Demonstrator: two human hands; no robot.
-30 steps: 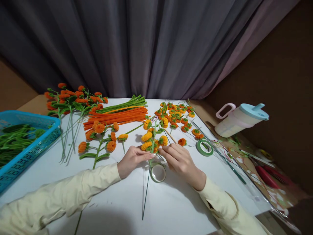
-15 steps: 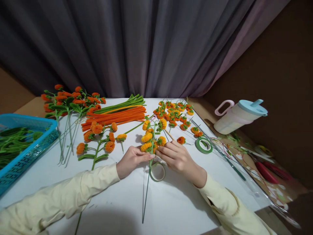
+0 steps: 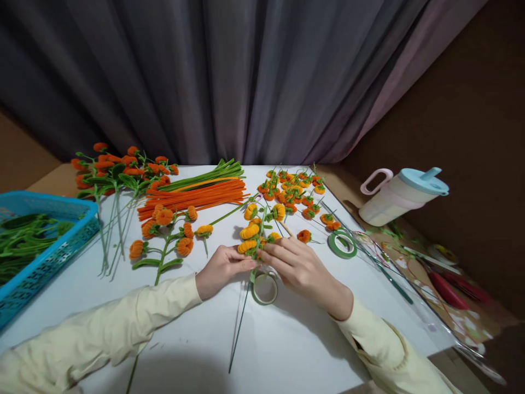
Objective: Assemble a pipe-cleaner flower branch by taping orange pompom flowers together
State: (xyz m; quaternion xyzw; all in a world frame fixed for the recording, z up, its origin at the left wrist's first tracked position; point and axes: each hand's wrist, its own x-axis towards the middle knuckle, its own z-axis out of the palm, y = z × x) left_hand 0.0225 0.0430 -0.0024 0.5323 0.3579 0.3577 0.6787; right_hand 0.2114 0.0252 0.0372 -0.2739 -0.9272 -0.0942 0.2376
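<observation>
Between my hands a stem of yellow pipe-cleaner flowers (image 3: pixel 248 232) stands tilted, its long dark wire (image 3: pixel 240 328) pointing down toward me. My left hand (image 3: pixel 225 269) pinches the stem below the lowest yellow blooms. My right hand (image 3: pixel 297 268) has its fingers closed at the same stem from the other side; its fingertips are partly hidden. A thin wooden stick (image 3: pixel 287 229) pokes out behind the right fingers. Just under the hands is a roll of green floral tape (image 3: pixel 264 288). To the left lies a finished-looking orange flower stem (image 3: pixel 164 249).
A blue basket (image 3: pixel 82 232) with green pieces stands at left. Orange pipe cleaners (image 3: pixel 192 198) and green ones (image 3: pixel 209 174) lie at the back, beside loose flower heads (image 3: pixel 293 189). Rightward are another tape roll (image 3: pixel 342 244), a tumbler (image 3: pixel 394 197) and red-handled pliers (image 3: pixel 447 290).
The flower stem has tilted, its top leaning right and the wire's lower end swinging left. My right hand has shifted slightly to the right; my left hand stays nearly still.
</observation>
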